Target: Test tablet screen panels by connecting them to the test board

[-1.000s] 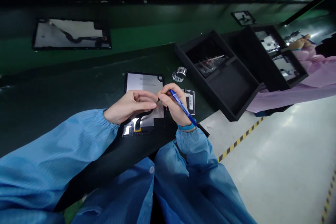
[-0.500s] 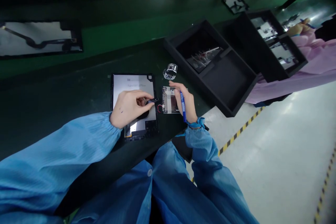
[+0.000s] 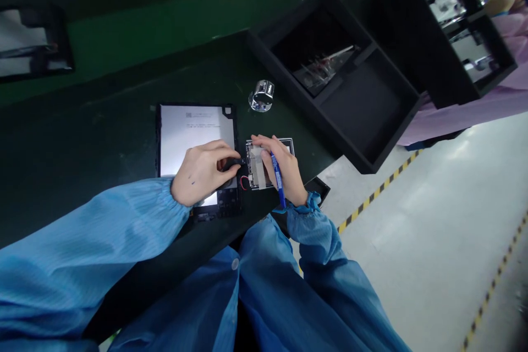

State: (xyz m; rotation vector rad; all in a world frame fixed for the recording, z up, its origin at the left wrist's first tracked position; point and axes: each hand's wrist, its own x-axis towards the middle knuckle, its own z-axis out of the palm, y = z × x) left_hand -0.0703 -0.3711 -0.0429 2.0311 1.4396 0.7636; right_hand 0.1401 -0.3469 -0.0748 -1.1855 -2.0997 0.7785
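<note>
My left hand (image 3: 202, 173) is closed in a pinch, thumb and forefinger on the end of a black flex cable (image 3: 236, 161). It hovers over the right side of a tablet display panel (image 3: 175, 135), which lies with its white back up; the rest of the cable is hidden by the fingers. Just right of the panel lies a circuit board (image 3: 257, 168) with a pale tape strip and a red wire (image 3: 243, 180). My right hand (image 3: 291, 176) rests its fingertips on this board, with a blue pen (image 3: 278, 179) held in the same hand.
A shiny metal ring (image 3: 261, 96) stands beyond the board. The black two-compartment tray (image 3: 363, 121) holds a dark panel (image 3: 317, 55). Another black tray (image 3: 433, 60) lies near a co-worker's pink sleeve (image 3: 445, 113). One more panel (image 3: 25, 36) is far left.
The camera view has shifted, moving the trays up and right. My right hand's fingers have come down onto the board. The left hand keeps its pinch on the cable.
</note>
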